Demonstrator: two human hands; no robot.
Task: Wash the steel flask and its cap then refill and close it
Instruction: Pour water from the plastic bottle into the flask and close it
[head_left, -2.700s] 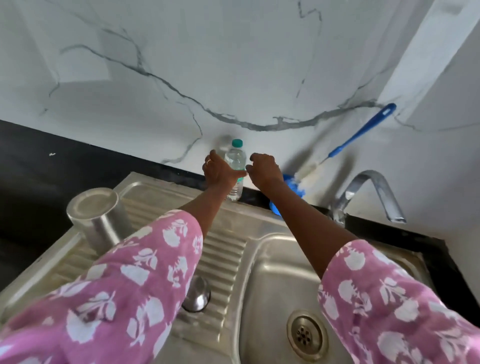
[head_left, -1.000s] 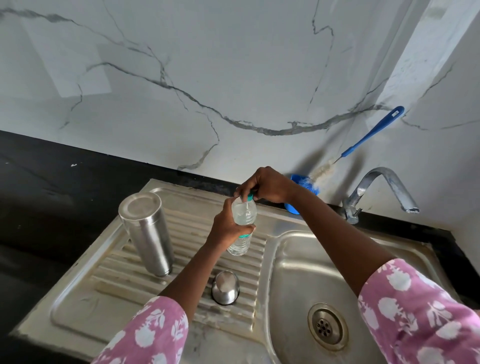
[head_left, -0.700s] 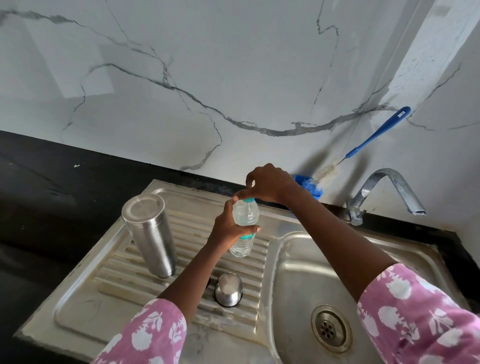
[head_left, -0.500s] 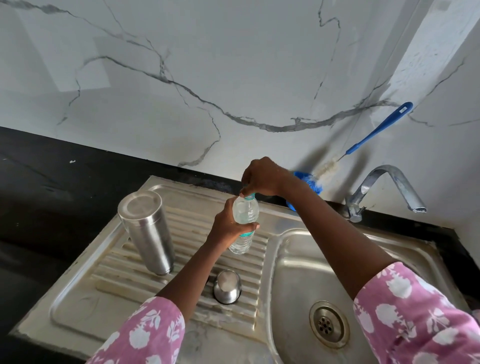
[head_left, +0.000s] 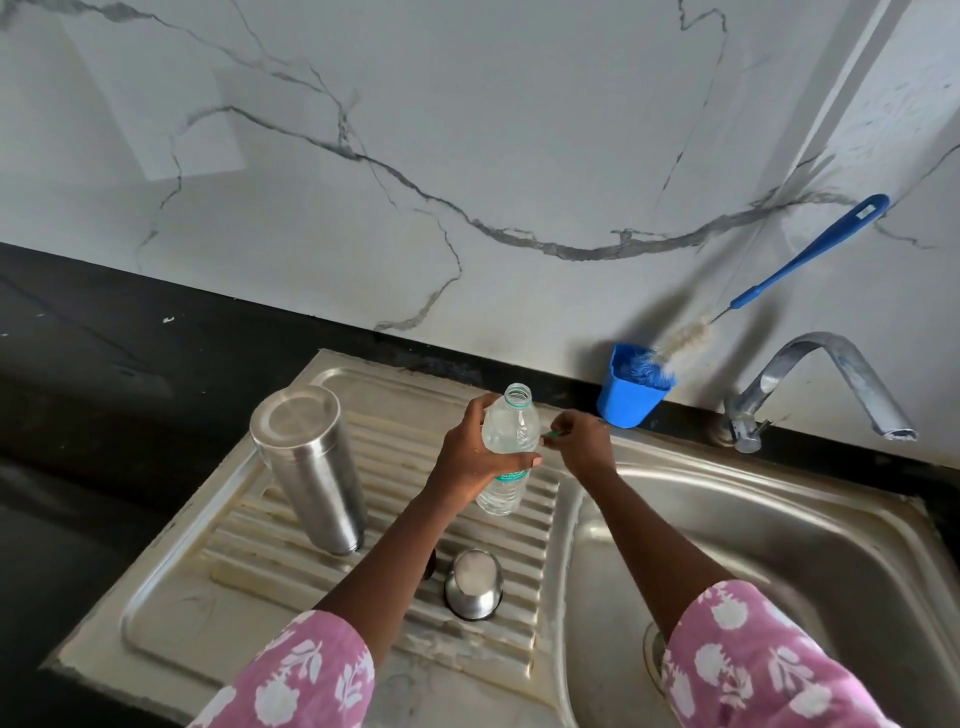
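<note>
The steel flask (head_left: 309, 467) stands upside down on the ribbed draining board (head_left: 218, 587), left of my hands. Its steel cap (head_left: 474, 583) sits dome-up on the board, nearer to me. My left hand (head_left: 470, 457) grips a clear plastic water bottle (head_left: 506, 452) above the board; the bottle's mouth is uncovered. Just right of the bottle, my right hand (head_left: 582, 447) pinches the small green bottle cap (head_left: 551, 433) between its fingertips.
A blue cup (head_left: 626, 402) with a blue-handled bottle brush (head_left: 769, 280) leans against the marble wall behind the sink. The tap (head_left: 826, 379) arches over the steel basin (head_left: 753, 530) at right. Black counter lies to the left.
The right hand has twisted the green cap off the bottle and moved it down to the right. The bottle now stands uncapped in the left hand. Flask and steel cap have not moved.
</note>
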